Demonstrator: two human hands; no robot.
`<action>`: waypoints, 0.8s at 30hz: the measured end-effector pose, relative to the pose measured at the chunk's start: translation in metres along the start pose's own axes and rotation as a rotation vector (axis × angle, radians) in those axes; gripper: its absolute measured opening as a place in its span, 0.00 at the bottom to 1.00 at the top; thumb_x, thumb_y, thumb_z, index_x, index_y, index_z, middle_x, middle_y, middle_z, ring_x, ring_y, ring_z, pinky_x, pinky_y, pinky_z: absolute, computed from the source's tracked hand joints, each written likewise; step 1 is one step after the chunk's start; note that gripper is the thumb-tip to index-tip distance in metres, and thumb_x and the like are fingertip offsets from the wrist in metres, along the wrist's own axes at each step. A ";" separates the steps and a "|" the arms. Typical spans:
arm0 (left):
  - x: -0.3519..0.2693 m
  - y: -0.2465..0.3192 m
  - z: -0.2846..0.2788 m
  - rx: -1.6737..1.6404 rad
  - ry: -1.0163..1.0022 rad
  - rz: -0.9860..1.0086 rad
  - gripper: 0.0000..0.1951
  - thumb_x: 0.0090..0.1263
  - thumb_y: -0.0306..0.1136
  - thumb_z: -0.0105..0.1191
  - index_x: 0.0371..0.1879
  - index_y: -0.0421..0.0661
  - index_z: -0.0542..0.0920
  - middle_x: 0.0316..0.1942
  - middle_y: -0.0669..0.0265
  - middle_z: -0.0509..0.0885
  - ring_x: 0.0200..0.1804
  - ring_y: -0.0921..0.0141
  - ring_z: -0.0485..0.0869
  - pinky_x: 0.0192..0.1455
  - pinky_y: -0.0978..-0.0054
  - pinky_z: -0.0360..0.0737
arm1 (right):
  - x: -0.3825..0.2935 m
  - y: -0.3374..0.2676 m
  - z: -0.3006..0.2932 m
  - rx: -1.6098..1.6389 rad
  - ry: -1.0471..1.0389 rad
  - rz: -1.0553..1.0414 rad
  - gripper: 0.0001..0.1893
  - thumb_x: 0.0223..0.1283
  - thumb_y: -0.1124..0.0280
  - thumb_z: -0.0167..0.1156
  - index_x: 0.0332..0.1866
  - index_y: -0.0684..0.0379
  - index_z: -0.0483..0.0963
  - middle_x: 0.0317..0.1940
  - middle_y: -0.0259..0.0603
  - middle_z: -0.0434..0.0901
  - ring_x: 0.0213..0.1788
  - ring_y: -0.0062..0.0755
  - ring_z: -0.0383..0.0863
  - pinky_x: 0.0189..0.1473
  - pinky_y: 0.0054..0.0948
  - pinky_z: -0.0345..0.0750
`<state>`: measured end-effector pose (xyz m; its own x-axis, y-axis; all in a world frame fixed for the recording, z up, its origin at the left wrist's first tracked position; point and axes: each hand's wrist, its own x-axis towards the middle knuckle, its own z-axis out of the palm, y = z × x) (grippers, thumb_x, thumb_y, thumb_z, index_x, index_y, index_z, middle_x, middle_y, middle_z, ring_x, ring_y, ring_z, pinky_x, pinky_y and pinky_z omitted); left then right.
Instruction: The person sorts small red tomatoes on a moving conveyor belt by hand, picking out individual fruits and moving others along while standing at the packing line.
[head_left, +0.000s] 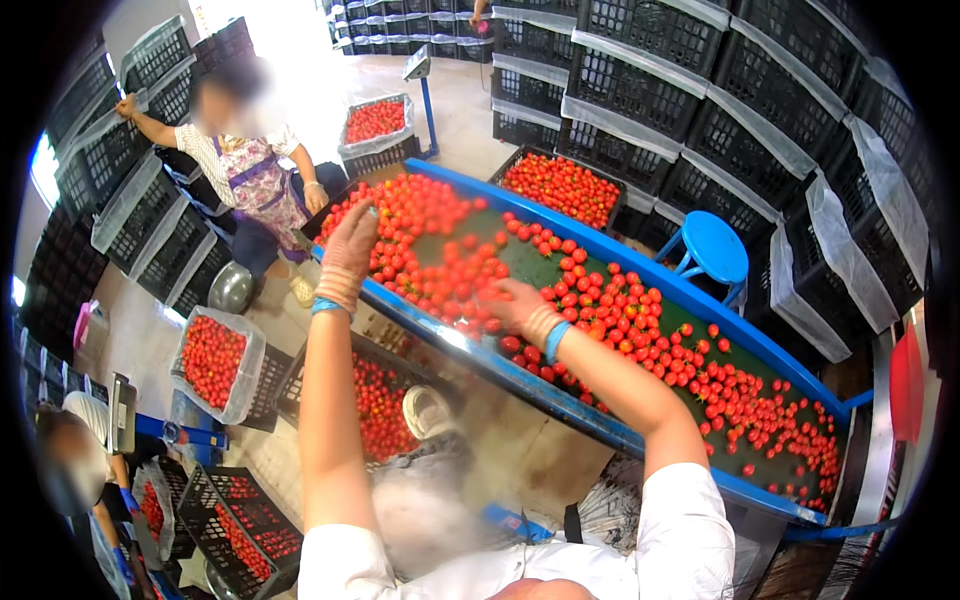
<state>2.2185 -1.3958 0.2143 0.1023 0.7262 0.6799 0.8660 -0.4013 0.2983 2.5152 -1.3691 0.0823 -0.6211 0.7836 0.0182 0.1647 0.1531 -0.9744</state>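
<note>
Red cherry tomatoes (600, 300) cover much of a sloping blue-framed trough with a green bed (469, 223) in front of me. My left hand (351, 244), in a thin glove with a banded cuff and blue wristband, is raised over the tomatoes at the trough's near left side. It looks extended, with nothing visible in it. Lower and to the right, my right hand (517, 306), gloved the same way, reaches down at the tomatoes by the near rim. Its fingers are blurred, and whether they grip any tomato is unclear. Several tomatoes between my hands are motion-blurred.
A co-worker (255, 165) sits at the trough's far left end. Another person (75, 457) works at lower left. Black crates (637, 52) are stacked behind the trough, near a blue stool (705, 247). A tomato-filled crate (375, 405) stands below the near rim, by my foot.
</note>
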 end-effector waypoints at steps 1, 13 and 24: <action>0.015 0.025 0.020 -0.180 0.041 -0.044 0.14 0.71 0.28 0.43 0.53 0.38 0.74 0.38 0.63 0.77 0.43 0.70 0.77 0.54 0.76 0.74 | 0.009 0.014 0.008 0.171 0.026 -0.018 0.34 0.50 0.41 0.62 0.55 0.57 0.71 0.51 0.48 0.78 0.51 0.36 0.80 0.51 0.37 0.75; -0.020 0.069 0.060 0.556 -0.671 -0.648 0.44 0.59 0.70 0.41 0.69 0.51 0.61 0.68 0.48 0.64 0.67 0.51 0.67 0.68 0.41 0.50 | 0.013 0.005 0.043 -1.107 0.088 -0.302 0.27 0.59 0.42 0.49 0.62 0.39 0.67 0.65 0.40 0.62 0.68 0.46 0.59 0.61 0.69 0.50; -0.065 0.205 0.142 0.371 -1.018 -0.297 0.41 0.58 0.66 0.50 0.63 0.48 0.64 0.56 0.44 0.72 0.58 0.50 0.74 0.57 0.54 0.74 | -0.135 0.024 -0.057 -1.155 0.025 -0.125 0.27 0.50 0.38 0.53 0.54 0.38 0.75 0.58 0.39 0.70 0.64 0.43 0.64 0.62 0.67 0.48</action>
<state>2.4590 -1.4455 0.1363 0.0725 0.9512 -0.3000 0.9974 -0.0684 0.0242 2.6463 -1.4370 0.0696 -0.6688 0.7342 0.1169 0.7124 0.6779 -0.1817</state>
